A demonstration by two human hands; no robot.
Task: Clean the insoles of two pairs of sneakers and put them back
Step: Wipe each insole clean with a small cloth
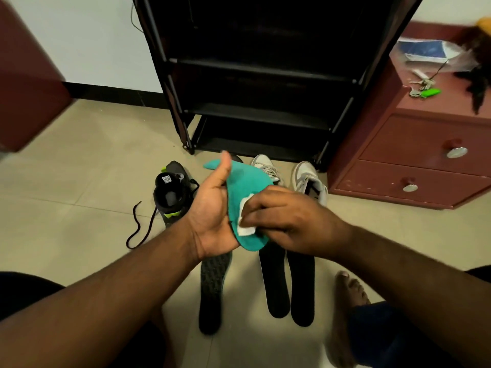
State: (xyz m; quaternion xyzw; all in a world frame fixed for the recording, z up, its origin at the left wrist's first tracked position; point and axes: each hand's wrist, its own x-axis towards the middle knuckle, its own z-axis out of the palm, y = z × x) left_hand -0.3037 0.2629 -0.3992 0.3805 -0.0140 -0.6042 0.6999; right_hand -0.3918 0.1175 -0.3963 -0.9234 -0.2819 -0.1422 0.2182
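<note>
The left hand [212,208] cradles the teal insole [244,187], thumb clamped on it, long axis running away toward the shoes. The right hand [281,221] pinches a white wipe [245,217] against its near heel end.

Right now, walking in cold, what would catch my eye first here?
The bright teal insole at the centre: the left hand holds it up while the right hand presses a small white wipe against it. Below it, three dark insoles lie on the tiled floor, with a black sneaker and a grey-white pair just beyond. Behind stands a black shoe rack.
</note>
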